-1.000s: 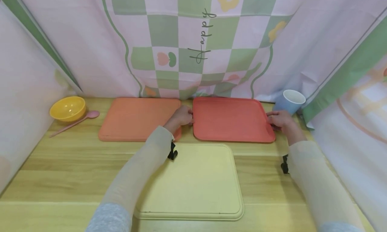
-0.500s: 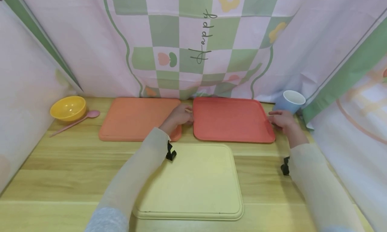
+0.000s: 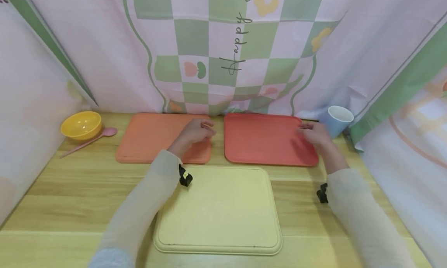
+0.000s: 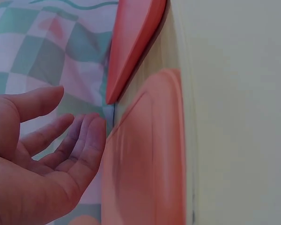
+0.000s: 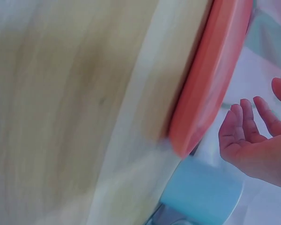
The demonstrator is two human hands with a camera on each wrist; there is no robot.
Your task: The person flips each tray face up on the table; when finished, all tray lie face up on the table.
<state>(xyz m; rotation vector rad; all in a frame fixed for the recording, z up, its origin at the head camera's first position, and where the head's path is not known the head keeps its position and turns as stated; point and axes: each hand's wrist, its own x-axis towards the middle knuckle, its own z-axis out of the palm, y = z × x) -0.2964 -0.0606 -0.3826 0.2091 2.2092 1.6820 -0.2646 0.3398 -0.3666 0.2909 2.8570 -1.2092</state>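
A red tray lies flat at the back of the table, right of an orange tray. A pale yellow tray lies in front of both. My left hand hovers over the right part of the orange tray, apart from the red tray's left edge. In the left wrist view its fingers are loosely bent around nothing. Above the red tray's right end is my right hand. The right wrist view shows that hand with relaxed fingers, raised clear of the red tray and holding nothing.
On the back left stand a yellow bowl and a pink spoon. A light blue cup stands at the back right, just beyond my right hand. A printed curtain hangs behind the trays.
Both hands have come off the red tray's sides. The left hand moved left over the orange tray; the right rose and moved slightly inward. The trays have stayed in place.
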